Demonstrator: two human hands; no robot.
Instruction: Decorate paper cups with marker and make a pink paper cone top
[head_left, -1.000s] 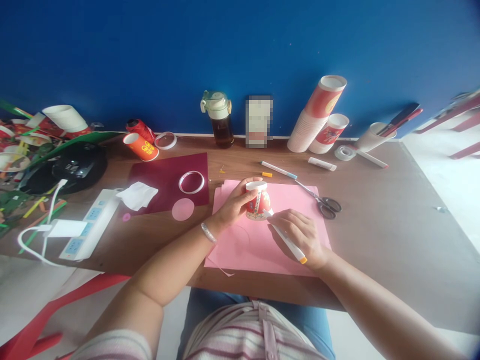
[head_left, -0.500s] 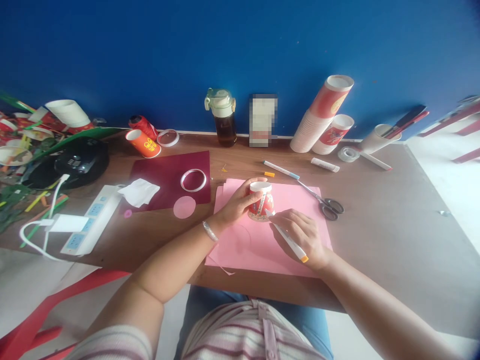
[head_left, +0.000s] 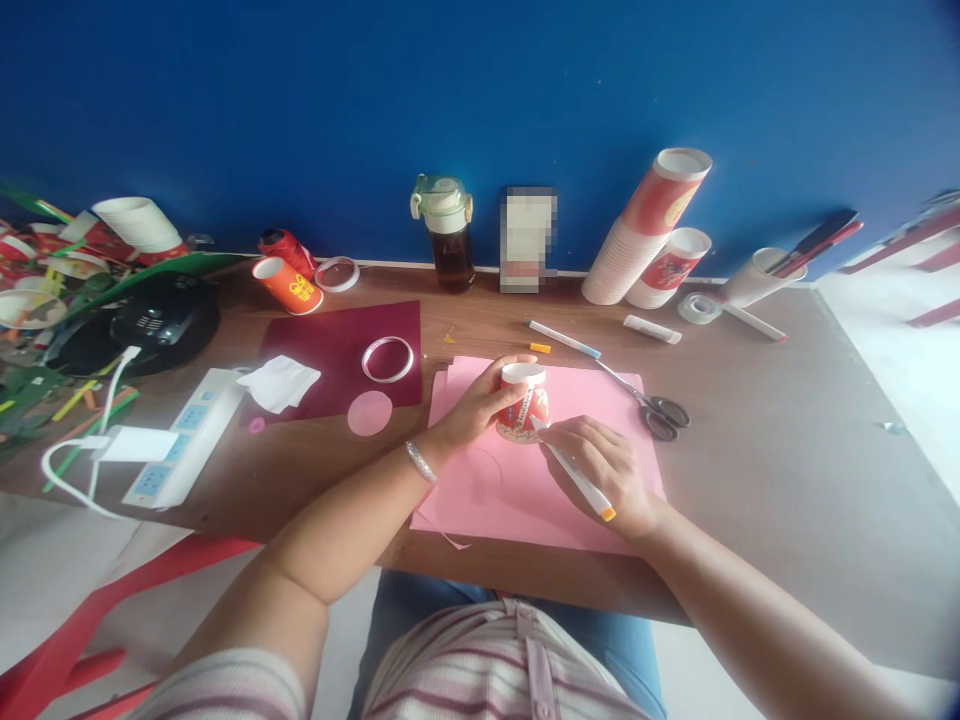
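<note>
My left hand is closed around the left side of a red and white paper cup, thumb across its front. The cup is over pink paper sheets, its pale rim with dark line patterns at the bottom. Between the fingers of my right hand is a white marker with an orange end, its tip at the cup's lower right side. An orange cap and another white marker with a blue end lie behind the sheets. Scissors rest at the paper's right edge.
Stacked paper cups, a bottle of dark drink and a pen cup stand along the wall. Maroon paper bears a tape ring. A power strip with white cables lies left.
Both hands keep their hold, and the marker tip stays at the cup. The whole view shifts very slightly; nothing is picked up or put down.
</note>
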